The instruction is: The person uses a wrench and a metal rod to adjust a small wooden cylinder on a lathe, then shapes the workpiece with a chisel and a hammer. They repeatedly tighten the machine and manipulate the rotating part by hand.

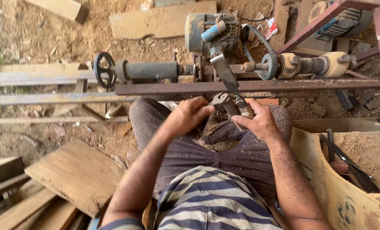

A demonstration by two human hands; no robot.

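Right hand: right hand [260, 123] fist-wrapped around chisel [229, 85] handle.
Left hand: left hand [192, 114] curled, fingertips pinching calipers [219, 99].
Chisel: blade angled up-left toward lathe [241, 68].

The ground [36, 38] is covered with sawdust. Wooden boards [77, 172] and a plank [160, 21] lie on it.

Chisel [225, 74] handle hidden inside the right hand [260, 123] (fingers wrapped).
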